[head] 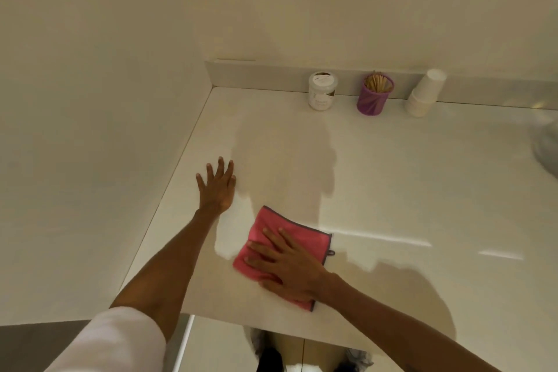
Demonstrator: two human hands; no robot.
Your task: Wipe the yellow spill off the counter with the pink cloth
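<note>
The white counter (392, 178) is shown with the pink cloth (271, 238) lying flat near its front edge, pinned under the right hand (290, 269), whose fingers are spread and pressed flat rather than closed around the fabric. The left hand (217, 187), open and empty, is braced palm-down beyond and to the left of the cloth. No yellow spill can be made out; any remainder is judged to lie beneath the cloth or ahead of the right hand, the nearer one.

A pantry or break-room corner: a white worktop (392, 166) meets plain walls, and along its back edge stand a lidded jar (322, 90), a purple cup of wooden sticks (374, 95) and stacked paper cups (425, 93).
</note>
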